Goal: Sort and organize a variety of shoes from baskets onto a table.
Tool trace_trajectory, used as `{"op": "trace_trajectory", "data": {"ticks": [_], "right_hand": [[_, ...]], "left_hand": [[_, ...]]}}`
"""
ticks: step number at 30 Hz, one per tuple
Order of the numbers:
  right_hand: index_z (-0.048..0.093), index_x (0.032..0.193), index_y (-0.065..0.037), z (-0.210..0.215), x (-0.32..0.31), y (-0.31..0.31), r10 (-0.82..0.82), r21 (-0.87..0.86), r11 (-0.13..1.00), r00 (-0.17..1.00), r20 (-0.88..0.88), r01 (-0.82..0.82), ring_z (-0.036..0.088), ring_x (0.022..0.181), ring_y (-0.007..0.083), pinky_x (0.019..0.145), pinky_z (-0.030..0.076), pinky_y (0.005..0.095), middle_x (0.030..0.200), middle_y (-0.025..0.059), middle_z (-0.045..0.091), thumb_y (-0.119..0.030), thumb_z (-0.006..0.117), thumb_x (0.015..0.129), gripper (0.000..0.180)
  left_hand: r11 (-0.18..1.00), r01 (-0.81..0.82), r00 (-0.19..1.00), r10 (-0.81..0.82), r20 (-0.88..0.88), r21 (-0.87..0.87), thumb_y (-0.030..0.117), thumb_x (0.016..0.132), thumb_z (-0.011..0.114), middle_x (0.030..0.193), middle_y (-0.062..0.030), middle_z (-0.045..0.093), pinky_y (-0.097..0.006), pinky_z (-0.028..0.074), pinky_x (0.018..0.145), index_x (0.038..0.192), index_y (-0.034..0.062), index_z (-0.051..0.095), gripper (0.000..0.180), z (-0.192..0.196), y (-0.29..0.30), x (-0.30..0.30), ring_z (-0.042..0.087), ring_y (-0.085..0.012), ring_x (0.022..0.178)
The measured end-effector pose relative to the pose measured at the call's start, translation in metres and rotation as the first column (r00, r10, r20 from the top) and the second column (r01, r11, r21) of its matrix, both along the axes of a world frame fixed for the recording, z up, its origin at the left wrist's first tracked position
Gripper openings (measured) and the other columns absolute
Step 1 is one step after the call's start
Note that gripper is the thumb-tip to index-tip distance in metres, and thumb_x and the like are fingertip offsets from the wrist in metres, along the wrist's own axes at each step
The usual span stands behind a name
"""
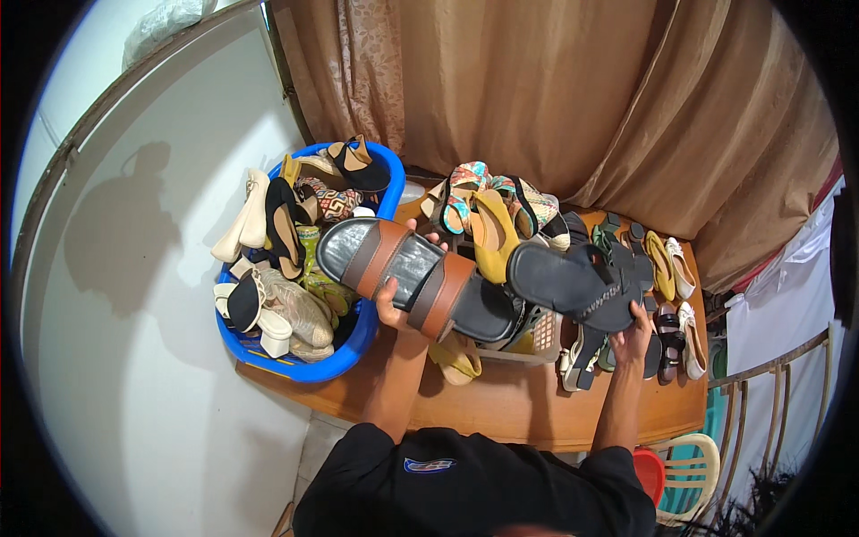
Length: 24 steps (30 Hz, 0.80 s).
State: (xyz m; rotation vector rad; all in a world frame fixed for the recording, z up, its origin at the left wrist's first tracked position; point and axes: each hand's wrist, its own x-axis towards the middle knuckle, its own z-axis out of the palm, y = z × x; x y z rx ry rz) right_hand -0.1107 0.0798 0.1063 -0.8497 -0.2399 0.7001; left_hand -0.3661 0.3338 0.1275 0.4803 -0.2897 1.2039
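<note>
As the left grip (394,306) clasps a brown-strapped sandal (431,285), the right grip (632,335) pinches one end of a black sandal (557,277); both forearms angle forward, spread apart, above the bench (519,413); a badge (429,465) marks the black shirt (528,483), its writing too small to read.

From far off I see a bright view, bent at its sides, with black all round. A big soft shadow (125,224) sits on the white wall (234,107), so light comes from the right. The brown-strapped sandal (413,274) has a shiny patch, and most things look sharp
</note>
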Motion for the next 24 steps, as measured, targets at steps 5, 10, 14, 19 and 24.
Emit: {"op": "trace_trajectory", "data": {"ticks": [5,10,14,19,24], "right_hand": [[0.052,0.107,-0.006,-0.044,-0.021,-0.015,0.040,-0.068,0.996,0.989,-0.144,-0.050,0.046,0.033,0.0115,0.028,0.034,0.0195,0.080,0.0081,0.064,-0.018,0.050,0.090,0.020],[0.052,0.110,-0.008,-0.058,-0.068,0.017,0.290,0.060,0.957,0.929,-0.231,-0.284,0.058,0.064,0.0114,0.045,0.045,0.0225,0.093,0.0047,0.062,-0.013,0.055,0.090,0.021],[0.051,0.115,-0.007,-0.059,-0.102,0.034,0.252,-0.003,0.963,0.904,-0.346,-0.269,0.060,0.066,0.0156,0.049,0.047,0.0248,0.095,0.0069,0.064,-0.013,0.059,0.089,0.027],[0.049,0.119,-0.005,-0.055,-0.095,0.019,0.537,-0.154,0.831,0.843,-0.031,-0.535,0.065,0.071,0.0203,0.057,0.053,0.0284,0.092,0.0085,0.065,-0.010,0.066,0.083,0.040],[0.035,0.136,0.002,-0.013,-0.109,0.028,0.493,-0.380,0.860,0.751,0.440,-0.341,0.055,0.108,0.0230,0.091,0.047,0.0346,0.120,0.0157,0.054,-0.016,0.085,0.065,0.088]], "left_hand": [[0.996,-0.042,0.995,0.049,-0.092,0.077,0.032,0.078,0.052,0.127,-0.0243,0.044,-0.046,0.038,0.103,0.144,0.0010,0.021,0.080,-0.002,-0.012,0.006,0.045,-0.0337,0.119],[0.998,-0.032,0.954,0.049,-0.296,0.063,0.011,0.087,0.055,0.135,-0.0153,0.044,-0.040,0.032,0.107,0.141,0.0040,0.029,0.061,-0.051,-0.029,0.023,0.045,-0.0273,0.124],[0.999,-0.043,0.928,0.041,-0.370,0.002,0.009,0.085,0.058,0.136,-0.0126,0.045,-0.040,0.033,0.106,0.139,0.0040,0.034,0.060,-0.047,-0.030,0.028,0.046,-0.0260,0.123],[0.987,0.151,0.948,-0.129,-0.290,0.057,0.013,0.082,0.059,0.139,-0.0153,0.043,-0.040,0.036,0.104,0.142,0.0031,0.030,0.067,-0.029,-0.016,0.008,0.045,-0.0273,0.124],[0.995,0.094,0.984,-0.089,-0.154,0.022,0.026,0.083,0.056,0.141,-0.0172,0.038,-0.049,0.034,0.107,0.144,0.0001,0.022,0.075,-0.025,-0.026,0.009,0.041,-0.0283,0.129]]}}
